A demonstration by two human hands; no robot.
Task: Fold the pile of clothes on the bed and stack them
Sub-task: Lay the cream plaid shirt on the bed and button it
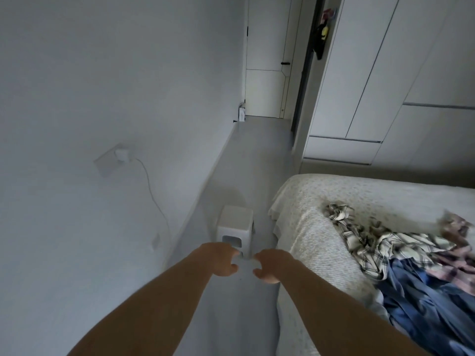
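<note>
Soft, limp pile of clothes (401, 258) on bed (308, 240), right of both hands.
Left hand (221, 260), right hand (270, 265) loosely curled, empty; probably pinch the fabric's edges.

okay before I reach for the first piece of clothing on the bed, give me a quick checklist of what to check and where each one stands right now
1. Left hand free: ok, fingers loosely curled, holding nothing.
2. Right hand free: ok, also holding nothing.
3. Pile in view: ok, plaid shirt, blue garment and pink plaid piece lie unfolded on the bed.
4. Hands over the pile: not ok, both hang above the floor beside the bed.
5. Folding room on the bed: ok, bare bedspread beyond the pile.
6. Full extent of the pile: cannot tell, it runs off frame.
</note>
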